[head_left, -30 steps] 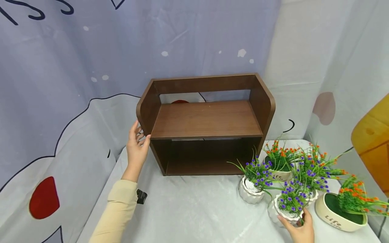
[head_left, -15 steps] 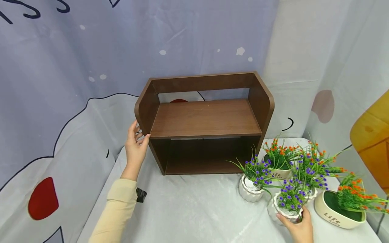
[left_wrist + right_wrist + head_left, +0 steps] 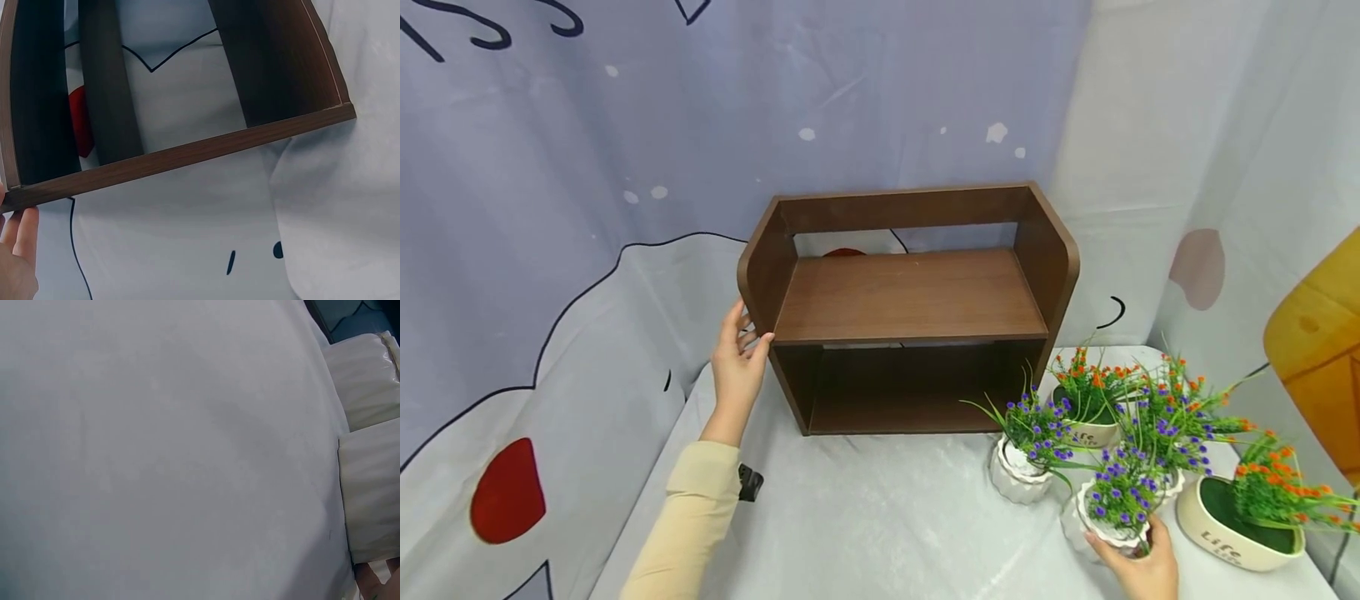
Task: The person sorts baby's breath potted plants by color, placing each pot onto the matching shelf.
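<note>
A dark brown two-tier wooden shelf [image 3: 917,292] stands against the back curtain. My left hand [image 3: 739,371] holds its left side panel, thumb at the front edge and fingers along the outer face; the left wrist view shows those fingers [image 3: 26,234] against the panel. At the lower right, my right hand [image 3: 1142,567] grips a white fluted flowerpot [image 3: 1078,525] with purple flowers, thumb on the near side and the other fingers mostly hidden. In the right wrist view, two white pots show at the right edge, with fingertips [image 3: 369,581] below the nearer pot [image 3: 375,494].
Another purple-flowered pot [image 3: 1018,475] stands in front of the shelf's right end. Behind and beside the held pot are an oval orange-flowered planter [image 3: 1090,435], more purple flowers and a second planter [image 3: 1240,533] lettered "Life". A small black object [image 3: 749,483] lies by the left sleeve.
</note>
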The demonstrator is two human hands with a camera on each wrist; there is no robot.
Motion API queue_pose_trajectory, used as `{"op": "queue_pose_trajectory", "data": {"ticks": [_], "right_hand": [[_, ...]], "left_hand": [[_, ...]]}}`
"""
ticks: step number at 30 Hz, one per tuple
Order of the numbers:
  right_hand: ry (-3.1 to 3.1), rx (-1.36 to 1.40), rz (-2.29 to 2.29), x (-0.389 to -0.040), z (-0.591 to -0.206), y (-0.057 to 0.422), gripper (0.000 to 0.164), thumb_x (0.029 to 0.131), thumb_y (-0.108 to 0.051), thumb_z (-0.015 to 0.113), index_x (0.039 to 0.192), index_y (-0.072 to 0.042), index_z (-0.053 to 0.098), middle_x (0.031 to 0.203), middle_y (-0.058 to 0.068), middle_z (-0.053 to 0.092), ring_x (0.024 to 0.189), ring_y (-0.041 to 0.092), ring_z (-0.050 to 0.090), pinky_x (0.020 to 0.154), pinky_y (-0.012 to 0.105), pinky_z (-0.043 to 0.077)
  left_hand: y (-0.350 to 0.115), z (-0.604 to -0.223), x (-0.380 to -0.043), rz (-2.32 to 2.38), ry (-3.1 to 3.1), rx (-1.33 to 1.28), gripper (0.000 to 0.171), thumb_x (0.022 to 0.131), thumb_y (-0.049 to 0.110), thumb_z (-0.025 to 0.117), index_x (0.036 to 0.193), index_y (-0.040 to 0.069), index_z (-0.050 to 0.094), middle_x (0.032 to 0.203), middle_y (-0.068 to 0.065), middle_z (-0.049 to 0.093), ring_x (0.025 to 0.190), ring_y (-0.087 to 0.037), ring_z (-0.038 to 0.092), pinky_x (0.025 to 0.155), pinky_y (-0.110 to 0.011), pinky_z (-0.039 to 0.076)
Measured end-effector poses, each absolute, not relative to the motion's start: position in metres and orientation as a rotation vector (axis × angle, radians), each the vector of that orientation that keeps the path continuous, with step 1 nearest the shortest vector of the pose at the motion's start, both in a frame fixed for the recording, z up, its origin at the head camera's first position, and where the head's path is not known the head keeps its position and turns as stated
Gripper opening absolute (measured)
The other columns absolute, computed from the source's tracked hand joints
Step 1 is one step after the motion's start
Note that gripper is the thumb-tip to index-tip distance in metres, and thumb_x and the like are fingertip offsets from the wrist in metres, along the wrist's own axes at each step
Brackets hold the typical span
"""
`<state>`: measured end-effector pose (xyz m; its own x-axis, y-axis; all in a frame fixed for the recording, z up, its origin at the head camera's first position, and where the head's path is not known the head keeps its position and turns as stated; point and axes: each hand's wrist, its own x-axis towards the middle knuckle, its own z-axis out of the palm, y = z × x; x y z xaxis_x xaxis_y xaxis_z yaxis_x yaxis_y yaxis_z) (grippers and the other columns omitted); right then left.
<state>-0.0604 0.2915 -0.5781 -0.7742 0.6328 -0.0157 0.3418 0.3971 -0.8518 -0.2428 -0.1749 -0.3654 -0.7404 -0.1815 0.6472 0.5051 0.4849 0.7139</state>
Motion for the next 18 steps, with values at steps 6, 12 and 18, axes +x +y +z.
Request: {"op": "queue_pose_trajectory", "data": {"ticks": [6, 12, 18], "right_hand": [[-2.387, -0.954, 1.315, -0.055, -0.576, 0.29, 0.092, 0.062, -0.025, 0.089, 0.132, 0.01, 0.039, 0.12, 0.031, 0.051, 0.107, 0.04, 0.049, 0.068, 0.016, 0.035], [-2.387, -0.947, 1.27, -0.051, -0.575, 0.288, 0.091, 0.059, -0.024, 0.09, 0.129, 0.01, 0.043, 0.118, 0.029, 0.052, 0.102, 0.037, 0.049, 0.067, 0.017, 0.036], [-2.454, -0.993, 1.36, -0.048, -0.571, 0.289, 0.098, 0.062, -0.031, 0.089, 0.133, 0.012, 0.037, 0.123, 0.031, 0.045, 0.11, 0.044, 0.046, 0.088, 0.052, 0.042]], "left_hand": [[-0.175, -0.37, -0.246, -1.258, -2.068, -0.252, 0.056, 0.084, -0.012, 0.063, 0.136, -0.005, 0.043, 0.118, -0.032, 0.056, 0.098, -0.044, 0.064, 0.082, -0.033, 0.057], [-0.185, -0.391, -0.265, -1.258, -2.042, -0.265, 0.061, 0.084, -0.01, 0.065, 0.139, 0.001, 0.043, 0.12, -0.029, 0.057, 0.098, -0.042, 0.065, 0.08, -0.047, 0.054], [-0.19, -0.396, -0.267, -1.259, -2.024, -0.293, 0.061, 0.085, -0.005, 0.066, 0.14, 0.008, 0.044, 0.12, -0.025, 0.059, 0.097, -0.04, 0.065, 0.08, -0.037, 0.056]]}}
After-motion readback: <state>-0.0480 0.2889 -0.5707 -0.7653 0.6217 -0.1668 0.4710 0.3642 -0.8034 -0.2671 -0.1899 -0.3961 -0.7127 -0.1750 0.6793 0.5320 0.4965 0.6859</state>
